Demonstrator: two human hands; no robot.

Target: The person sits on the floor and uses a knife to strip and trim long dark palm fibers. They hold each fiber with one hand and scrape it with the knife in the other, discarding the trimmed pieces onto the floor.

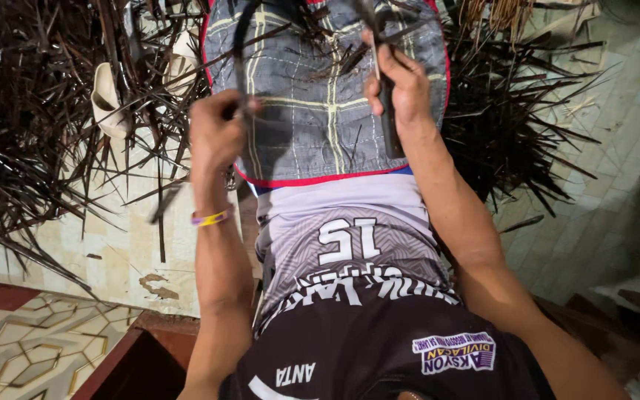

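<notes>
Left hand [216, 133] fingers pinch a dark leaf strip [240, 52], its long axis running up and away. Right hand [401, 89] fingers close round a knife [389, 122] (blade side unclear), level with and near the strip above the plaid cloth [312, 118].

shorts [320, 111]: woven cloth, matt | leaf strips [31, 148]: dry, dark, fibrous | floor tiles [609, 215]: smooth
</notes>
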